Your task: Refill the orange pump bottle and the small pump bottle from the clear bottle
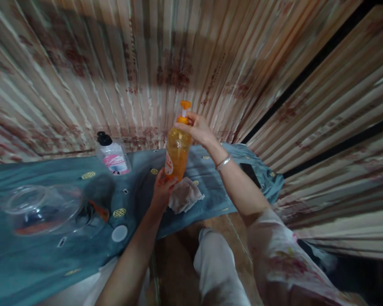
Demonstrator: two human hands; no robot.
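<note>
A clear pump bottle [178, 148] of yellow-orange liquid with an orange pump head is held up, slightly tilted, in front of me. My left hand [162, 189] is closed around its base. Up at the neck, my right hand [200, 127] grips the orange collar just below the pump head, thumb and fingers on either side. Beneath the bottle, a crumpled whitish cloth [185, 196] lies on the blue-green cover. Part of the bottle's label shows on its left side.
On the patterned blue-green cover [98, 255] stand a black-capped bottle [115, 159] with a pink label and a clear plastic container [40, 208]. A white round lid [119, 233] lies nearer me. A dark flat object [250, 173] rests at right. Pleated curtains [178, 63] hang behind.
</note>
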